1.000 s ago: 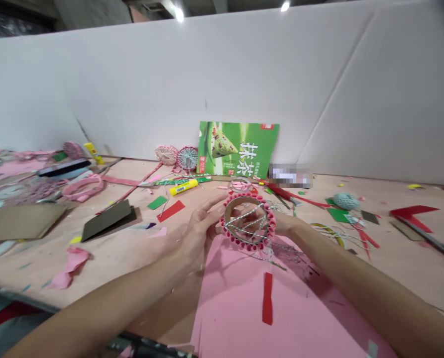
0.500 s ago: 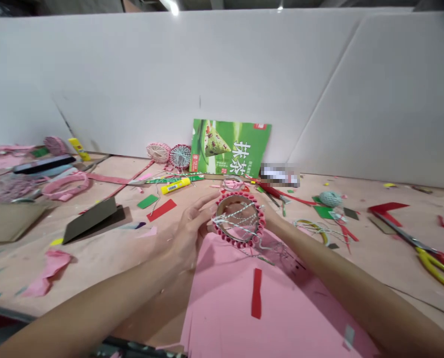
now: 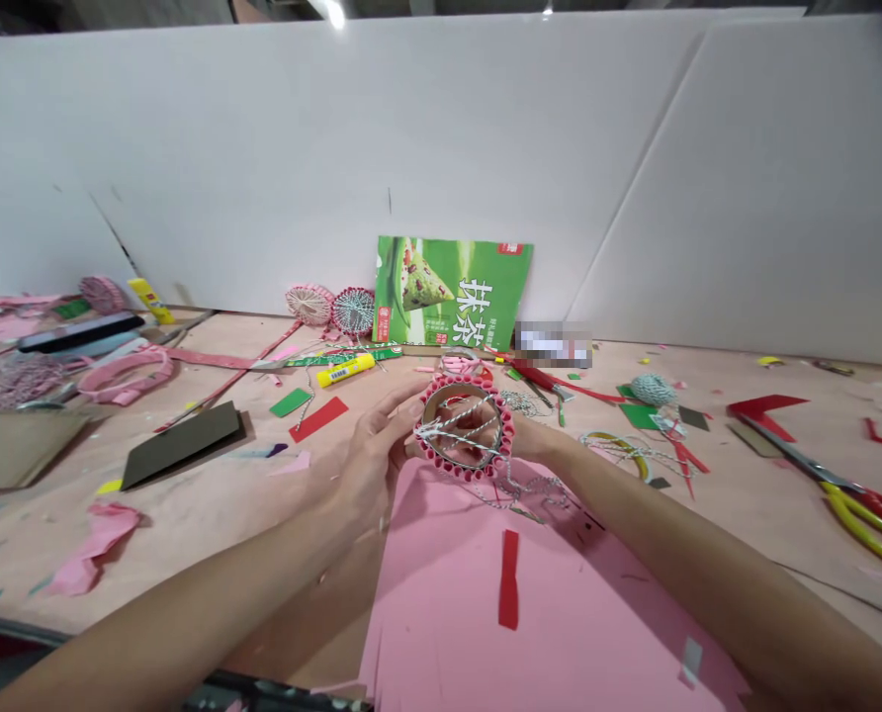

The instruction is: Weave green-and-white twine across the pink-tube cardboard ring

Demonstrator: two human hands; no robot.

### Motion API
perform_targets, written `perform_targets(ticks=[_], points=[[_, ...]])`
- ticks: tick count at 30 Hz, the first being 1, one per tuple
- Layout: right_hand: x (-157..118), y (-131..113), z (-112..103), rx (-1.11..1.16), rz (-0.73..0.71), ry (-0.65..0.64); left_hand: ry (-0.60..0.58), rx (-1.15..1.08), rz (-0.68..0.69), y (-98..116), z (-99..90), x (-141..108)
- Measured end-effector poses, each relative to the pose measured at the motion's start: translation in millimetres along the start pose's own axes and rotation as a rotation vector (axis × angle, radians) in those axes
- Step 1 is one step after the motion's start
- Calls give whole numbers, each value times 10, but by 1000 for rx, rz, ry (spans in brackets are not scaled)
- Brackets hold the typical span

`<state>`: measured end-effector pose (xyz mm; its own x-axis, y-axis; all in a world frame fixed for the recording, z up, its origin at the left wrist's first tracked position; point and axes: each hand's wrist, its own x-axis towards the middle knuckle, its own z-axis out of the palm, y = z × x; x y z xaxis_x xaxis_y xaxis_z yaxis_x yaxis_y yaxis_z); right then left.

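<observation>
Both hands hold a round cardboard ring (image 3: pixel 465 469) edged with small rolled pink-red paper loops. My left hand (image 3: pixel 377 442) grips its left side, with the fingers curled against the rim. My right hand (image 3: pixel 524 440) comes in from the right, and its fingers show behind the ring through the opening. Twisted silver-and-white cord (image 3: pixel 460 415) crosses the opening in several strands, and a loose tangle of it (image 3: pixel 534 492) hangs below the ring over a pink paper sheet (image 3: pixel 441 593). The cord's ends are hidden among the loops.
A red paper strip (image 3: pixel 508 578) lies on the pink sheet. Scattered over the table are a yellow glue stick (image 3: pixel 345 370), green and red paper scraps, a ball of twine (image 3: pixel 653 389), yellow-handled scissors (image 3: pixel 848 509) and a dark card (image 3: pixel 181 445). A green package (image 3: pixel 448 292) leans against a white board.
The view has shifted, so the ring and both hands sit further left in the picture. The ring stays between my hands, turned slightly, and the cord tangle hangs a little differently.
</observation>
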<state>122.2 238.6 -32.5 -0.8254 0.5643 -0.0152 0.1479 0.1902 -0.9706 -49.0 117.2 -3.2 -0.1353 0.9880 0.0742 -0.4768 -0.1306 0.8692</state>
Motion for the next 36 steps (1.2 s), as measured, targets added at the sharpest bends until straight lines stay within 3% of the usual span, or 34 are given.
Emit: perform_targets(ticks=[2,7,12,15,17,21,22,28,36], points=[[-9,-28,-36,34,30,1,52,-14,3,14,0,12],[-111,-120,-220,93,152,-3,324,-58,-36,45,-38,55],[-278,-278,-416,136,176,-176,332,-67,12,-9,-104,90],[-331,-384,-530,-57,152,-266,343,-50,-11,-41,-125,94],[-346,-453,-574,-262,117,-210,335,-31,-29,-51,-134,92],[-355,-595,-487,-526,-1,145,319,-23,-39,-57,-141,95],[-356,-631,-433,-549,-8,185,321,-24,-35,-57,-140,98],[-360,-744,-196,-565,-21,30,333,10,-43,-55,-129,101],[-397,-737,-313,-235,-10,174,282,31,-82,-61,-148,93]])
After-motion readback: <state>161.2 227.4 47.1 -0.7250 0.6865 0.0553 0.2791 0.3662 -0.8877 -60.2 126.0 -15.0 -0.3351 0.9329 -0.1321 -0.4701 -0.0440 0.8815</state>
